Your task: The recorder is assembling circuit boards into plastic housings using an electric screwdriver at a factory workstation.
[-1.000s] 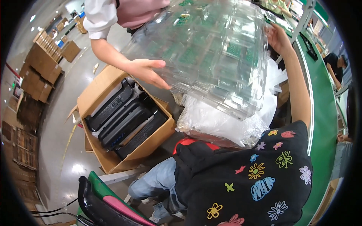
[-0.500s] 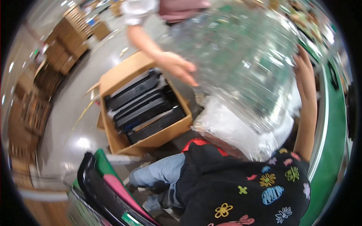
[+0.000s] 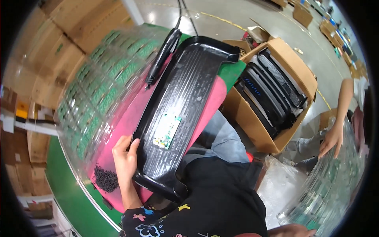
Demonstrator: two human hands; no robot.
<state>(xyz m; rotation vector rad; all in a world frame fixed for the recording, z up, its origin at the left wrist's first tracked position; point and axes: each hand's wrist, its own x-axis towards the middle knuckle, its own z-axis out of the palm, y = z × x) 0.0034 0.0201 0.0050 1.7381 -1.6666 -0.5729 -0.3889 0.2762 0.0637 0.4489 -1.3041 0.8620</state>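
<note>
Right now, the person's left hand is grasping the long edge of a black plastic cover, its thumb pressing over the rim. The cover is stretching away from that hand, hollow side facing up, and a small circuit board is lying inside it, just to the right of the thumb, partly washed out by glare. Under the cover and around the left hand, a pink mat is showing. Just left of the wrist, a heap of small black bits is sitting on the mat. Beyond the left hand, clear trays are holding green boards, and a black power screwdriver is pointing its tip back toward the hand.

The right hand is showing only partly at the lower edge, beside a stack of clear trays; whether it is grasping anything, one cannot tell. Past it, a co-worker's hand is reaching to the far edge of that stack. Between the two trays-side hands and the cover, a white wrapped bundle is lying, and farther ahead a cardboard box is holding more black covers.
</note>
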